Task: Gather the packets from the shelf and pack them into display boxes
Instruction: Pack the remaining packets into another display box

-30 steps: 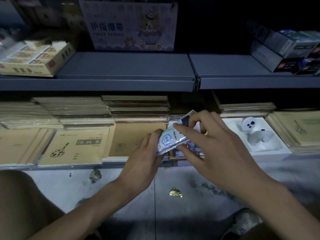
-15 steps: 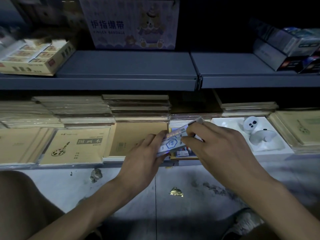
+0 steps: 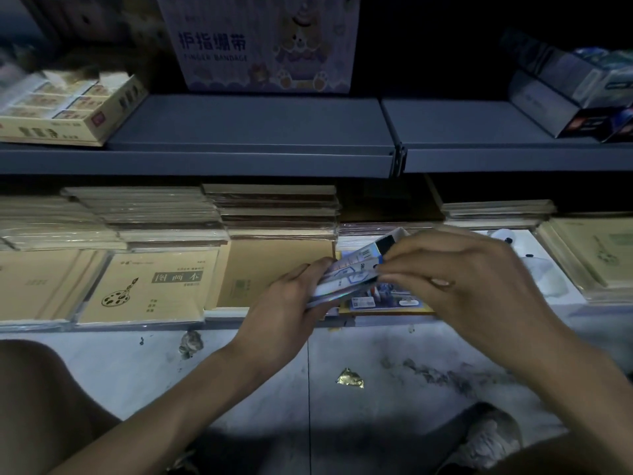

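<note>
A small stack of shiny blue-and-white packets (image 3: 356,272) is held over the front of the bottom shelf. My left hand (image 3: 291,299) grips the stack's left end from below. My right hand (image 3: 462,282) pinches the stack's right end between thumb and fingers. Under the stack, more packets (image 3: 383,299) lie flat in a yellow-edged tray on the shelf. A cream display box (image 3: 65,108) with small packets stands on the upper shelf at the left.
Stacks of brown sketchbooks (image 3: 150,286) fill the bottom shelf left of my hands. A white tray with white figures (image 3: 534,265) lies behind my right hand. A purple finger-bandage box (image 3: 263,42) and dark boxes (image 3: 575,97) stand on the grey upper shelf (image 3: 253,132). A gold wrapper (image 3: 349,377) lies on the floor.
Both hands and the packet stack have dropped slightly toward the shelf tray, and the stack has tilted flatter. My right hand has slid over the white tray.
</note>
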`<state>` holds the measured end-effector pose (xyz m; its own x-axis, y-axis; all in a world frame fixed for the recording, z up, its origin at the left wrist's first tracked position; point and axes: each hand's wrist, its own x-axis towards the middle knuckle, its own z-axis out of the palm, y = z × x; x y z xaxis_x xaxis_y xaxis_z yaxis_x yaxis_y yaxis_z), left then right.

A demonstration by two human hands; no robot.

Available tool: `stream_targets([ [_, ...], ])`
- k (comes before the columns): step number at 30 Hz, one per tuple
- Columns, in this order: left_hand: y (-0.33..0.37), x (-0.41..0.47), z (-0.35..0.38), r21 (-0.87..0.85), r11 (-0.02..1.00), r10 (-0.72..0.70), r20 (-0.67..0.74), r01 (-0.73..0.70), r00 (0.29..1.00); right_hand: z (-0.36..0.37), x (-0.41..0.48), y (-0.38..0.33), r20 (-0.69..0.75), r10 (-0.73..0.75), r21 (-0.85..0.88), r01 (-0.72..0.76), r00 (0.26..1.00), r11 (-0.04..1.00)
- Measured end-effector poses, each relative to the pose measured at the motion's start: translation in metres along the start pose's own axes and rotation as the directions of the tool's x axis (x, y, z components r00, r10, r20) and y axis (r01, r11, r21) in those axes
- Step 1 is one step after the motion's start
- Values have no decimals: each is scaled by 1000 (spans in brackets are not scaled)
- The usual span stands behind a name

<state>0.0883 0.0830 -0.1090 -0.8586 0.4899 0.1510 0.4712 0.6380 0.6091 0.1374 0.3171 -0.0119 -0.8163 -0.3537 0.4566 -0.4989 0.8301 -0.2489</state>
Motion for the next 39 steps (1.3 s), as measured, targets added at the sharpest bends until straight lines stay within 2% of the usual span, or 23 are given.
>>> stream_targets([
  [4,1,1,-1,-111,994,-12,18,14,1000,-10,4,2,-35,131,100,-127,991,987],
  [9,4,5,-3,-268,959,-74,79,93,994,-5,10,-14,-18,301,306,-281,954,910],
  [11,4,5,-1,-352,927,-92,116,127,989,-2,13,-22,27,340,414,-320,940,852],
  [14,5,5,3,-446,871,-137,183,207,973,4,17,-30,137,427,597,-418,894,685],
  [16,9,5,3,-490,835,-154,229,251,961,7,20,-34,212,444,627,-469,871,622],
  [20,19,4,1,-574,764,-140,299,295,944,17,19,-37,165,437,489,-458,884,742],
  [25,28,2,0,-567,741,-131,402,359,906,15,21,-26,88,473,384,-468,877,796],
  [32,30,-2,-5,-576,671,-143,517,466,844,-9,25,-18,97,483,585,-443,870,680],
  [39,31,-6,-4,-550,685,-151,534,478,832,-10,26,-23,242,365,593,-435,899,678],
])
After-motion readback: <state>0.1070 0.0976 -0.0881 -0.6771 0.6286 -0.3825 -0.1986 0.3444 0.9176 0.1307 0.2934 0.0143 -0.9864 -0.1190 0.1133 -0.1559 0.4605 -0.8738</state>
